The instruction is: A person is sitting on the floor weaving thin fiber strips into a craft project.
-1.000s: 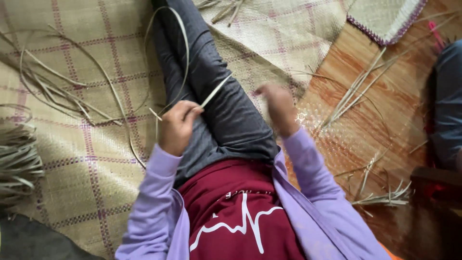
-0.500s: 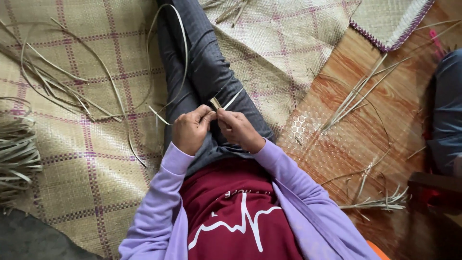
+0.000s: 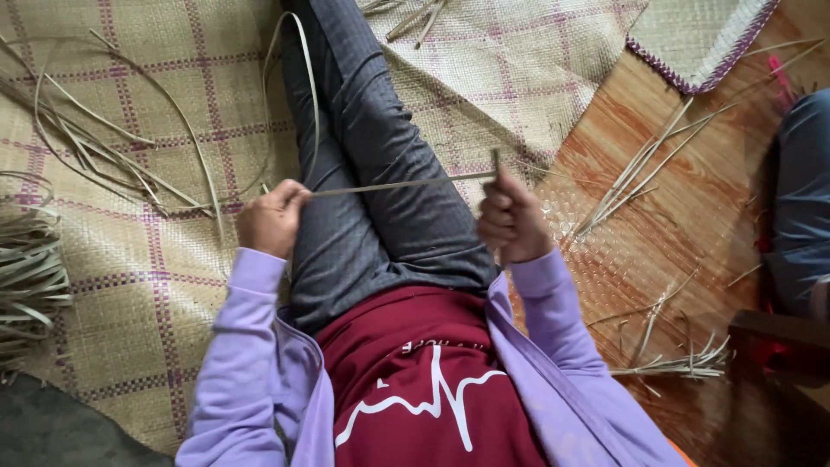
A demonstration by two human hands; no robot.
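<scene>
I sit on a woven mat (image 3: 164,104) with my grey-trousered leg (image 3: 380,173) stretched out ahead. My left hand (image 3: 270,218) pinches one end of a thin dried reed strip (image 3: 402,184). My right hand (image 3: 510,218) grips the other end, with a short upright stub sticking up above its fingers. The strip runs taut and nearly level across my thigh between the two hands. A longer tail of the strip loops up from my left hand over my leg. Both arms wear lilac sleeves.
Loose reed strips (image 3: 95,147) curl on the mat at left, and a thick bundle (image 3: 26,277) lies at the left edge. More cut strips (image 3: 640,173) are scattered on the wooden floor at right. Another person's blue-clad leg (image 3: 804,199) sits at far right.
My hands were together over my thigh half a second ago. They have pulled apart sideways, and the reed strip is now stretched straight between them.
</scene>
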